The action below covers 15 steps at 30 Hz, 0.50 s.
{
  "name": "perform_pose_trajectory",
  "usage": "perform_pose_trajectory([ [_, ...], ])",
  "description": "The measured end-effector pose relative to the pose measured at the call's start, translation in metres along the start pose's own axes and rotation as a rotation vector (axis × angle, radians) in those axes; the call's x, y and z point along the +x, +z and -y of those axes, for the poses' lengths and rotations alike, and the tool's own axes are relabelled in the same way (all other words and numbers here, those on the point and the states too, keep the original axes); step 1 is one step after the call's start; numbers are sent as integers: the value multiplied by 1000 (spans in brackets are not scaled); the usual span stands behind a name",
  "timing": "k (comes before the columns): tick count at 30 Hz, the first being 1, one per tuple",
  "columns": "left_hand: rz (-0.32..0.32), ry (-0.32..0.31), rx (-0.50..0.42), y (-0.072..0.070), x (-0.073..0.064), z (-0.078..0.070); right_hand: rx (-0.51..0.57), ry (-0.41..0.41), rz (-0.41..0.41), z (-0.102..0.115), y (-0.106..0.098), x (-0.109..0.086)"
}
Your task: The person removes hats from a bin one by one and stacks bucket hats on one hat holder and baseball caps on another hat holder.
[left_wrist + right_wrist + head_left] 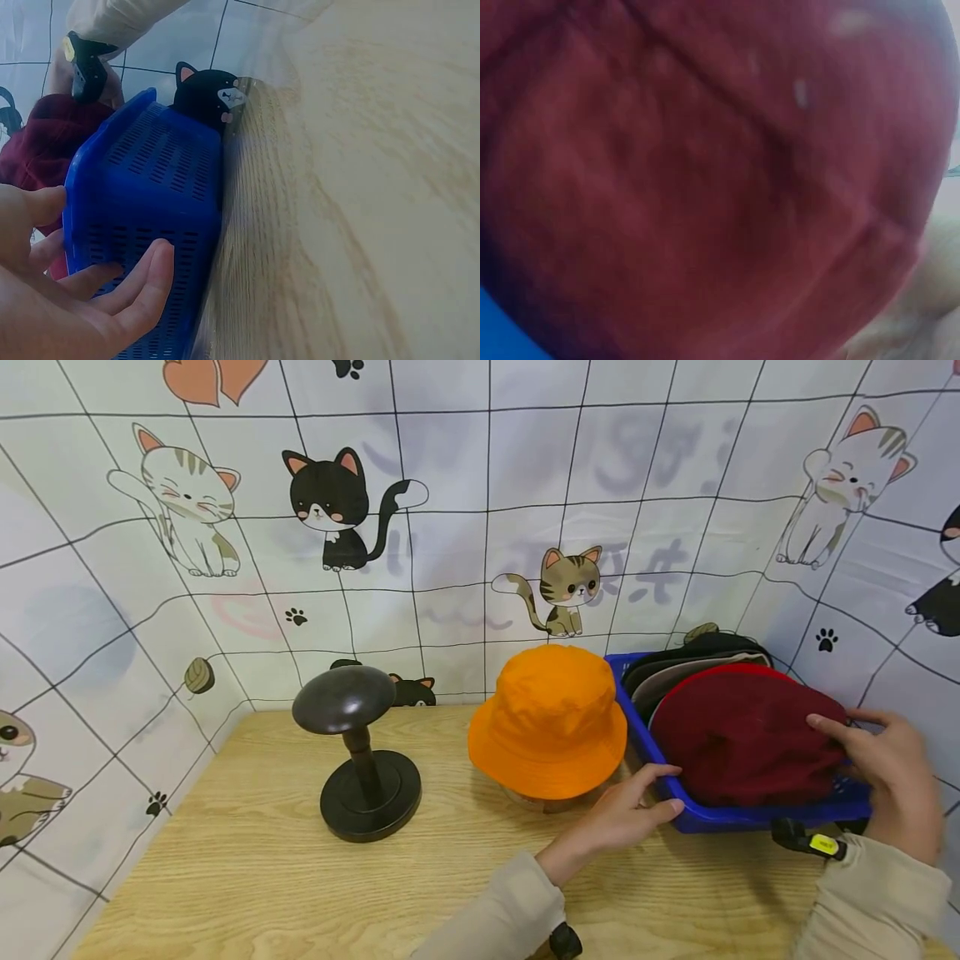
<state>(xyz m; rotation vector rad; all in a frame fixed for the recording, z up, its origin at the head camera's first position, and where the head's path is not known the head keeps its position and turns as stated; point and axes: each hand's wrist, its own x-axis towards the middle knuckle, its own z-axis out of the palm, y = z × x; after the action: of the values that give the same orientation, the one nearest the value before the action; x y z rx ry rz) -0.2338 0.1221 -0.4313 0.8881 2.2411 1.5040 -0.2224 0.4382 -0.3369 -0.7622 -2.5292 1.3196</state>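
A blue plastic basket (750, 818) holds several hats at the right. On top lies a round maroon cloth hat (750, 739), whose stitched seams fill the right wrist view. My right hand (892, 768) pinches this hat's right edge, the thumb in front and the other fingers partly hidden behind it. At the basket's near left corner is my left hand (622, 810), its loosely spread fingers (142, 285) touching the rim and side. Just left of it, an orange bucket hat (551, 718) sits on a stand, mostly covered.
A dark mushroom-shaped hat stand (363, 756) without a hat stands on the left of the wooden table (247, 860). Black and grey hats (690, 656) lean behind the maroon one. A cat-patterned cloth wall (450, 543) encloses the back and sides.
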Motion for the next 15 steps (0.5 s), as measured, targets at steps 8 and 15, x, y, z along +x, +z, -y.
perform_pose_trajectory([
  [8,9,-38,-55,0,0,1,129,-2,-35,16,-7,-12],
  [15,22,-41,-81,1,0,3,71,-229,-151,16,-6,-24],
])
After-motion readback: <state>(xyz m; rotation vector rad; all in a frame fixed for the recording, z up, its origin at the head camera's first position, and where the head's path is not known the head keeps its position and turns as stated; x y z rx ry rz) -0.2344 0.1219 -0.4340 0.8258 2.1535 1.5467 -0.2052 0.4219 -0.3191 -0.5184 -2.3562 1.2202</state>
